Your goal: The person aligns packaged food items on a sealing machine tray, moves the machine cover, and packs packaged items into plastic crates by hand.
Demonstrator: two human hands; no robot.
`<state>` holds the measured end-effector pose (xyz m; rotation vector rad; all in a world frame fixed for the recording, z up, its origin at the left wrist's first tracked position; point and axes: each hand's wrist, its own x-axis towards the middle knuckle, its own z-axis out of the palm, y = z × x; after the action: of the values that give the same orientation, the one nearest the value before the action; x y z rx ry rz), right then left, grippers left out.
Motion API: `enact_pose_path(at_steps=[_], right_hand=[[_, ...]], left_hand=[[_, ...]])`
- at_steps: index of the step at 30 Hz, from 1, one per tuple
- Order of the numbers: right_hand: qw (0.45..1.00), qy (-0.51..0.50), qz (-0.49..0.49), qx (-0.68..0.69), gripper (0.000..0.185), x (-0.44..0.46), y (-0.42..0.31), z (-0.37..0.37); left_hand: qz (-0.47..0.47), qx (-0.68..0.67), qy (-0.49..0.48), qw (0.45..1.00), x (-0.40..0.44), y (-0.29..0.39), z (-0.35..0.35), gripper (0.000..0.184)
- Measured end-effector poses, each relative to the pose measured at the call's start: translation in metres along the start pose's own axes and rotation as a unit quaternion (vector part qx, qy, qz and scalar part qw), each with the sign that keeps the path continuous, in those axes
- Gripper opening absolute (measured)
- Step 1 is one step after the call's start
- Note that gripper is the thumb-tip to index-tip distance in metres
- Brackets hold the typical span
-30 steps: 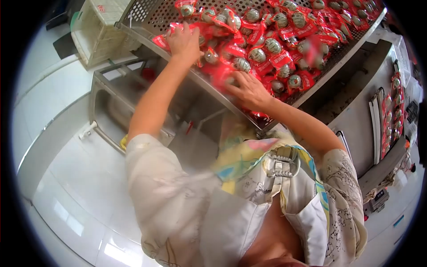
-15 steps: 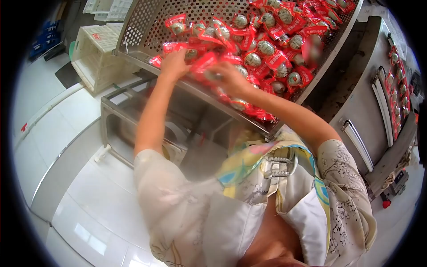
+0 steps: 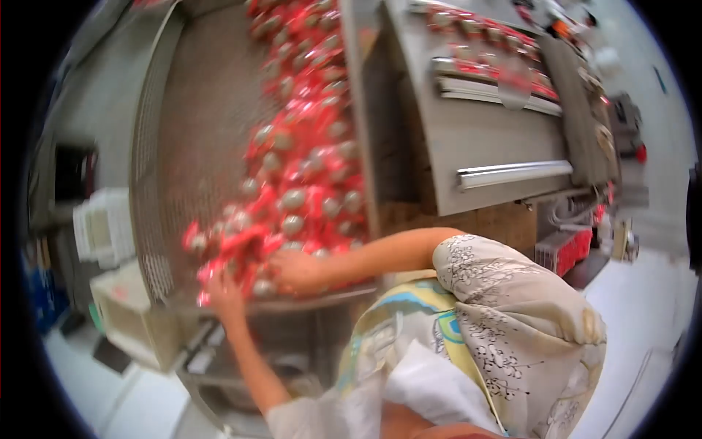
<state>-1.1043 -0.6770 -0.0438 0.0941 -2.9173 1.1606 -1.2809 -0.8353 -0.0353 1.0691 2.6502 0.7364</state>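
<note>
Red-and-clear packets (image 3: 292, 199), each with a greyish egg-shaped item inside, lie heaped in a large perforated metal tray (image 3: 152, 139). At the tray's near left corner, my left hand (image 3: 227, 294) reaches over the rim among the packets. To its right, my right hand (image 3: 296, 272) rests low in the same heap, its fingers bent down into the packets. Motion blur smears the fingers of both hands. Whether either hand grips a packet cannot be made out.
A steel machine (image 3: 497, 135) stands right of the tray, with rows of similar red packets (image 3: 490, 55) on its far part. Left of the tray are a cream plastic crate (image 3: 131, 322) and a white basket (image 3: 104, 228). A metal frame (image 3: 219, 366) stands below the tray.
The view has swung to the right, bringing more of the machine into sight. Both hands remain at the tray's near side, with my right hand now deeper among the packets.
</note>
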Motion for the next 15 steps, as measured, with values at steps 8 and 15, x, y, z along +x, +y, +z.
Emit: enact_pose_path(at_steps=[8,15], right_hand=[[0.980,0.090,0.138,0.117,0.014,-0.142,0.001,-0.070],[0.926,0.332,0.171,0.058,0.024,-0.292,-0.028,-0.117]], left_hand=[[-0.067,0.218,-0.234,0.945,-0.010,0.063,0.016,0.051],[0.025,0.288,-0.350,0.891,0.015,-0.040,0.072,0.044]])
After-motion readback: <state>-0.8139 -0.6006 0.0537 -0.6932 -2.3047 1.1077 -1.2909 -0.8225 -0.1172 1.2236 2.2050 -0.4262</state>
